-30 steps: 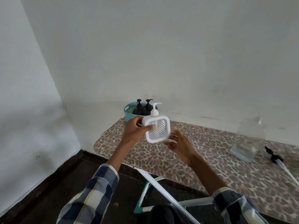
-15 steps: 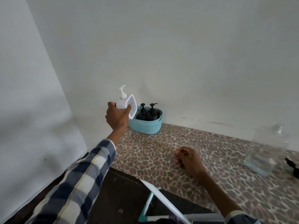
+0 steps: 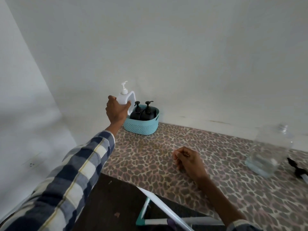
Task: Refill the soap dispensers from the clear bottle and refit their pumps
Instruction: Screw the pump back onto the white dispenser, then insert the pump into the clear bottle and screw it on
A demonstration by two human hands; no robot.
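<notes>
Light soft, diffuse, fairly dim — no glare, no hard shadows. Broad grey shadow band across the left wall (image 3: 25, 114). Wide-angle bowing: wall corner line leans, plaid sleeve (image 3: 70, 180) looms large at lower left. Clear bottle (image 3: 268, 150) at right edge smeared, outline blurred — basket (image 3: 141, 125) comparatively sharp.

No text, label, brand or number can be read on anything in view.
</notes>
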